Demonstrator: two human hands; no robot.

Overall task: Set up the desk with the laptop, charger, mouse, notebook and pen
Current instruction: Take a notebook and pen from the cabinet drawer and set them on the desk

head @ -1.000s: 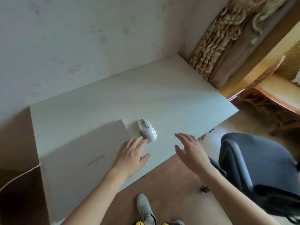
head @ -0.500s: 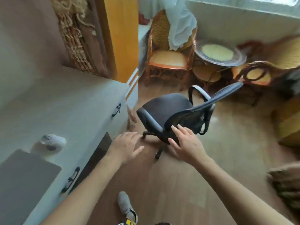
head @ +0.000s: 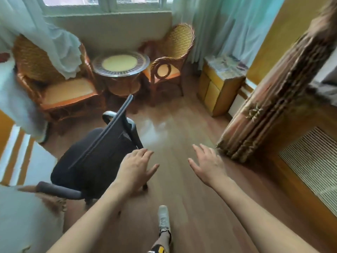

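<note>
Looking across the frame, we find no laptop, charger, mouse, notebook or pen; only a pale table [head: 20, 221] corner shows at lower left, cut off and blurred. Our two hands, left hand [head: 135, 168] and right hand [head: 207, 166], reach forward palm-down, fingers spread, holding nothing. One black office chair [head: 94, 159] stands beside the left hand; two wicker chairs [head: 60, 88] flank one round glass table [head: 121, 63].

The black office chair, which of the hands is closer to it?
Left. The left hand overlaps the black office chair at its right edge; the right hand hangs over bare floor, well clear.
</note>
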